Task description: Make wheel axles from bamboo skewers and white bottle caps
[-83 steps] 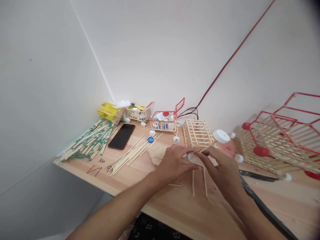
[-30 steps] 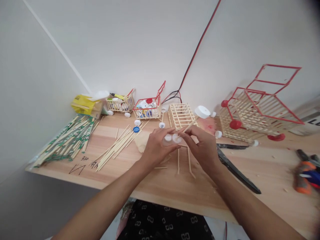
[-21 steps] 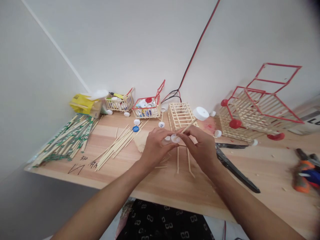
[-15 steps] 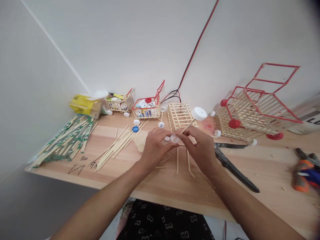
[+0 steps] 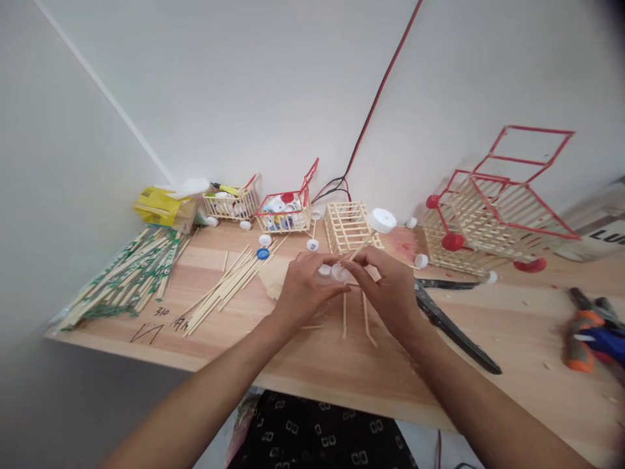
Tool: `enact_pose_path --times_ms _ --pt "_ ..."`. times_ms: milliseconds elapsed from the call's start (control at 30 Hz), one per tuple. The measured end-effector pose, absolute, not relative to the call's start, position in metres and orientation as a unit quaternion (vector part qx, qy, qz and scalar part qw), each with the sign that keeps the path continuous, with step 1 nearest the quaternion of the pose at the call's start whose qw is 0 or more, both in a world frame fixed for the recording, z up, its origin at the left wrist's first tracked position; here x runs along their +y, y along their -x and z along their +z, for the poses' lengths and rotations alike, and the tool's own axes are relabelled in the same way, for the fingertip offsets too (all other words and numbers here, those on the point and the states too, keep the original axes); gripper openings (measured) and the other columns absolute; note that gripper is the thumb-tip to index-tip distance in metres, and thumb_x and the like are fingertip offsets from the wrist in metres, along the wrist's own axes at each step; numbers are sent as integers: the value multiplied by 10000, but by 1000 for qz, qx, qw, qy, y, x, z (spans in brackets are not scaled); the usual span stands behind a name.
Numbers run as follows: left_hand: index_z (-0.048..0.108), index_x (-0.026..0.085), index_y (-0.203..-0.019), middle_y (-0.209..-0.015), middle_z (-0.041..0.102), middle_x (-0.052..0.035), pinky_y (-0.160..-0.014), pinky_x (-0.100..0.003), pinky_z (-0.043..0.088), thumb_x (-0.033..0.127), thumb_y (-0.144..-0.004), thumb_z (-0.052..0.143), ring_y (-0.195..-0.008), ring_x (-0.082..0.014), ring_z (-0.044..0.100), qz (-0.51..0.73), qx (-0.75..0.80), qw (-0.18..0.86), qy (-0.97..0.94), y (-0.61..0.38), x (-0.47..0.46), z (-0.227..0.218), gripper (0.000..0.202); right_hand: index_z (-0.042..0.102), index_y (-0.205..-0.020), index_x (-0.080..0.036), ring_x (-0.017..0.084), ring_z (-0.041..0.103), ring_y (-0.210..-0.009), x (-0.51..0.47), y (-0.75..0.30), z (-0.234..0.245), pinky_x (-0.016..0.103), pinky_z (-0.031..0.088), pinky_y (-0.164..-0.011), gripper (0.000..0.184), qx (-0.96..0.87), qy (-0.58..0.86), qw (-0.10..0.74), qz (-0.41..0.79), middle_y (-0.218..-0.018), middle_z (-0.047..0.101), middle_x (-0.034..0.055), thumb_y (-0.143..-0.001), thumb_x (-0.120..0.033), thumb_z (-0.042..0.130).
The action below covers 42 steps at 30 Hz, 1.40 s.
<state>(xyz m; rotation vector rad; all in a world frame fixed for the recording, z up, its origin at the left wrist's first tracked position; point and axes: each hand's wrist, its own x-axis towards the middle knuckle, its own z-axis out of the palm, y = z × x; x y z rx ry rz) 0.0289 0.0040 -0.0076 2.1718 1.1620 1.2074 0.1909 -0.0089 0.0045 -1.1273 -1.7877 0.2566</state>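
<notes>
Both hands meet above the middle of the wooden table (image 5: 303, 365). My left hand (image 5: 303, 291) pinches a small white bottle cap (image 5: 338, 271) between its fingertips. My right hand (image 5: 389, 290) is closed on a thin wooden stick (image 5: 362, 246) that slants up to the right and carries a larger white cap (image 5: 382, 220) on its far end. The stick's near end meets the small cap. Several loose sticks (image 5: 364, 316) lie on the table under the hands.
A plain stick basket (image 5: 347, 226) stands behind the hands. Two small stick carts (image 5: 284, 212) hold caps at the back left, beside a yellow packet (image 5: 163, 205). Chopstick bundles (image 5: 131, 273) lie left, a big red-framed cart (image 5: 493, 208) right, black blade (image 5: 454, 329), pliers (image 5: 588, 332).
Since 2.8 s ago the view has swung right, bringing in the big cart and the pliers. In the last second the hands stay together; the stick and its caps shift only slightly.
</notes>
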Motion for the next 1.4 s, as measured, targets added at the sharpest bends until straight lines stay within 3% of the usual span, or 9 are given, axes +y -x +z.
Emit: enact_pose_path --times_ms 133,400,700,1000,1300,1400 --pt "548 188 -1199 -1186 634 -103 -984 -438 406 316 -617 825 -1147 -267 543 413 411 232 -779 -27 3 -4 656 570 -727 -210 148 561 -674 -6 -194 3 273 421 -670 202 -725 484 476 119 -708 618 -4 -886 -331 547" --pt "560 158 -1192 -1143 656 -125 -906 -360 484 347 -826 621 -1066 -220 617 522 411 416 -621 -10 20 14 416 538 -672 -207 136 550 -598 -3 -193 1 245 399 -588 218 -768 473 420 99 -613 582 -22 -870 -297 549" --pt "558 223 -1264 -1237 631 -90 -985 -383 438 333 -748 722 -1167 -233 563 498 378 387 -678 -22 16 56 553 540 -719 -214 147 566 -622 -7 -188 4 252 396 -575 169 -786 466 400 65 -667 612 -11 -880 -266 549" --pt "701 187 -936 -989 722 -42 -892 -341 474 299 -757 704 -972 -209 647 508 400 369 -668 -29 15 61 211 545 -741 -211 178 550 -698 -8 -189 2 290 375 -637 182 -809 469 352 40 -734 615 19 -910 -269 512" --pt "697 171 -917 -946 718 -38 -841 -308 479 304 -756 703 -922 -197 645 496 408 392 -659 -29 16 60 210 543 -707 -197 168 547 -682 -11 -188 3 272 358 -623 209 -808 477 341 52 -731 623 24 -907 -254 519" --pt "676 177 -1013 -1056 696 -60 -911 -338 457 335 -742 720 -1009 -217 624 477 404 404 -668 -26 18 60 316 553 -701 -191 154 553 -667 -11 -186 8 260 368 -622 208 -799 480 352 84 -717 622 18 -900 -244 527"
